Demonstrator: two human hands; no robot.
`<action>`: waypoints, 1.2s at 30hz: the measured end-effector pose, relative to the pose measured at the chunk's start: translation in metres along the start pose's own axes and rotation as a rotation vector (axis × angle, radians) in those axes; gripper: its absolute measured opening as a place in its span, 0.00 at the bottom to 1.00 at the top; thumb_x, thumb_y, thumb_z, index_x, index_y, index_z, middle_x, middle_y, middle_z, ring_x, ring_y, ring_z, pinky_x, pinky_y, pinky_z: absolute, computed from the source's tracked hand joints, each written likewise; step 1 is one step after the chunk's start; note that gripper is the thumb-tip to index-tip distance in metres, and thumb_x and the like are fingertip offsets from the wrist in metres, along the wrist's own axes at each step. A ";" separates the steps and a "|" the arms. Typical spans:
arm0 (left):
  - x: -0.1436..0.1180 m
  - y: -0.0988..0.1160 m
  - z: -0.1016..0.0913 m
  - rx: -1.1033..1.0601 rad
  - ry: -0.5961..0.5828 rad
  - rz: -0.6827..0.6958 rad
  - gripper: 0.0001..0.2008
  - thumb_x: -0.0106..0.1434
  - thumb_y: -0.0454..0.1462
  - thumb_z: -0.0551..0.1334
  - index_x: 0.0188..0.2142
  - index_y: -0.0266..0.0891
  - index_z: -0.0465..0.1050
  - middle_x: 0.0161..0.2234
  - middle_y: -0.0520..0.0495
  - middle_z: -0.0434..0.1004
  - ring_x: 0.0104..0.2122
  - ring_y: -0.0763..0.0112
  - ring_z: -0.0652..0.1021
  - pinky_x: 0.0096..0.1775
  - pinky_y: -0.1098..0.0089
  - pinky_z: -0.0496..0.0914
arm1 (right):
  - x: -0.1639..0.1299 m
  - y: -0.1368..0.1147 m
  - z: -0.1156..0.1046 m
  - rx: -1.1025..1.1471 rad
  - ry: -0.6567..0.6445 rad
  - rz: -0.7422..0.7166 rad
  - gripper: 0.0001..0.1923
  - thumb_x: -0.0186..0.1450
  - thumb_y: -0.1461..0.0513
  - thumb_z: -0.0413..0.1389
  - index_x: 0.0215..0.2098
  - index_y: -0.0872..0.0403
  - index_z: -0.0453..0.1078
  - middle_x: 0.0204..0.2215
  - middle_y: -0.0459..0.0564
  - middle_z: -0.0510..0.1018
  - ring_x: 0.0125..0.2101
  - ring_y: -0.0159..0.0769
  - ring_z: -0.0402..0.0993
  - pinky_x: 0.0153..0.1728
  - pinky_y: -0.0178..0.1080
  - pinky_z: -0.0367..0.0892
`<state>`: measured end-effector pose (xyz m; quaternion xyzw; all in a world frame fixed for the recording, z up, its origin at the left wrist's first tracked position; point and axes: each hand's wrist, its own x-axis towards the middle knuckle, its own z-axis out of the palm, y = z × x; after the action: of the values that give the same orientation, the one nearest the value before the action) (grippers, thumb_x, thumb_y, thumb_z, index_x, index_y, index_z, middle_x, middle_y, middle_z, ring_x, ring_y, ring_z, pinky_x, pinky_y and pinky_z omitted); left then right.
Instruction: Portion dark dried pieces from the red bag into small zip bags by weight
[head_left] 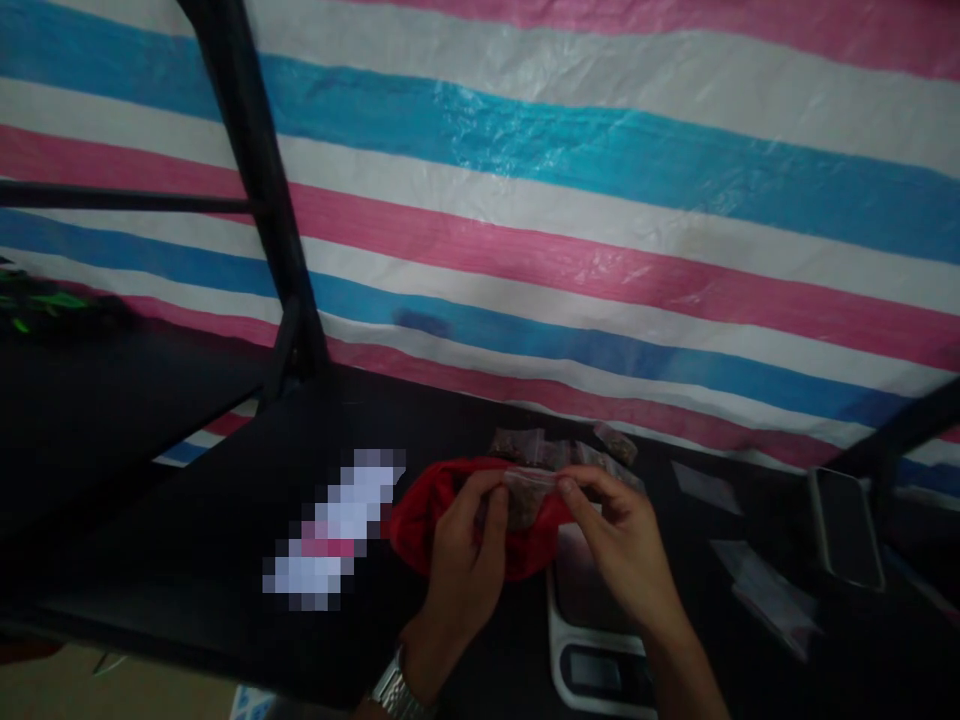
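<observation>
Between my hands is a small clear zip bag (529, 498) with brownish contents in its lower part. My left hand (472, 540), a metal watch on its wrist, pinches the bag's upper left corner. The upper right corner is pinched between thumb and finger of my right hand (619, 530). Beneath the bag lies a red bag (420, 520), bunched and partly hidden by my hands. A digital scale (592, 620) with a white rim sits under my right forearm, which covers part of it.
Several filled zip bags (517, 443) lie behind the red bag. Flat clear bags (769, 590) and a phone (847, 530) are on the black table (225, 560) at right. A blurred-out paper (337, 530) lies left. A black post (259, 180) rises before a striped sheet (600, 240).
</observation>
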<state>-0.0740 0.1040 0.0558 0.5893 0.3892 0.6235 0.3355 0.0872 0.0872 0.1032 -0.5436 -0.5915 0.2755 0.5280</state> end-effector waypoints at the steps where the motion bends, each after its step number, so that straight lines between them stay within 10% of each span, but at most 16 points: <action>1: 0.001 0.000 0.000 -0.003 -0.013 0.000 0.08 0.74 0.38 0.59 0.45 0.44 0.78 0.41 0.50 0.86 0.40 0.69 0.84 0.43 0.72 0.76 | 0.001 0.002 0.000 0.005 0.002 0.006 0.14 0.69 0.49 0.61 0.38 0.50 0.81 0.35 0.49 0.85 0.38 0.42 0.81 0.41 0.40 0.74; 11: 0.014 0.001 0.015 0.027 0.053 0.021 0.07 0.69 0.37 0.63 0.36 0.42 0.81 0.33 0.52 0.84 0.34 0.70 0.81 0.39 0.73 0.75 | 0.005 0.001 0.005 -0.450 0.134 -0.218 0.08 0.73 0.61 0.53 0.38 0.50 0.74 0.37 0.49 0.81 0.42 0.44 0.76 0.48 0.46 0.63; 24: 0.014 -0.001 0.018 -0.074 -0.063 -0.101 0.07 0.69 0.40 0.65 0.37 0.42 0.80 0.34 0.51 0.85 0.33 0.70 0.83 0.38 0.73 0.77 | 0.001 -0.001 0.002 -0.102 0.041 -0.091 0.08 0.68 0.59 0.57 0.31 0.51 0.73 0.26 0.43 0.75 0.29 0.35 0.72 0.33 0.35 0.67; 36: 0.016 0.005 0.023 -0.208 -0.155 -0.205 0.09 0.66 0.42 0.67 0.35 0.40 0.83 0.33 0.48 0.87 0.34 0.67 0.85 0.37 0.71 0.80 | -0.001 0.002 0.001 -0.112 0.030 -0.087 0.06 0.68 0.60 0.58 0.34 0.50 0.76 0.33 0.46 0.80 0.36 0.38 0.75 0.38 0.38 0.68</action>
<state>-0.0521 0.1176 0.0678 0.5548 0.3538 0.5755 0.4856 0.0872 0.0873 0.1014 -0.5501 -0.6209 0.2106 0.5172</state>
